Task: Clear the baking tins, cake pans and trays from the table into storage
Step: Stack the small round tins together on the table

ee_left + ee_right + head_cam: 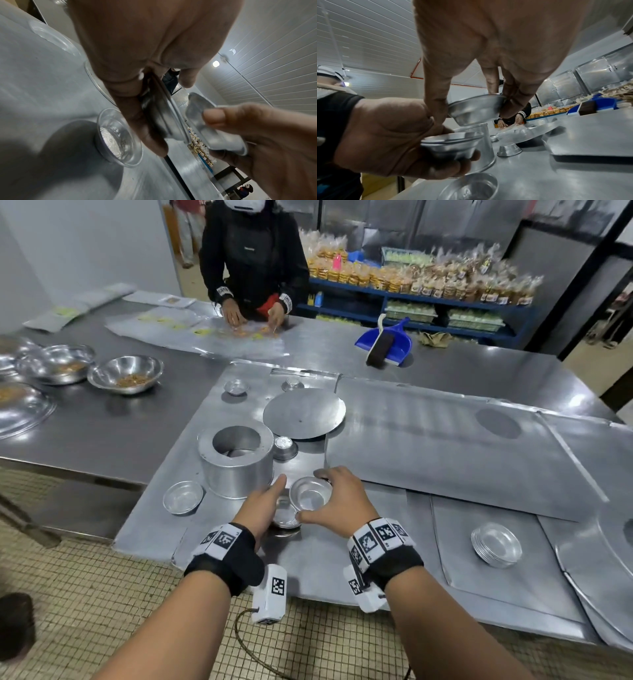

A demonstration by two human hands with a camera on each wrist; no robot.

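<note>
My right hand (329, 496) pinches one small aluminium tin (311, 494) by its rim, thumb on the near side and fingers on the far side. It hangs tilted just above a short stack of the same tins (286, 517) that my left hand (265, 508) grips from the left. In the right wrist view the single tin (476, 108) is slightly above and apart from the stack (450, 144). Just behind my hands stands a tall round cake pan (236, 460). Another loose tin (182, 497) sits left of that pan.
An upturned small tin (284, 447) sits right of the tall pan, with a round flat plate (304, 413) behind it. Two small tins (236, 386) lie further back. A stack of tins (496, 544) rests on flat trays (445, 440) at the right. Another person (253, 261) works across the table.
</note>
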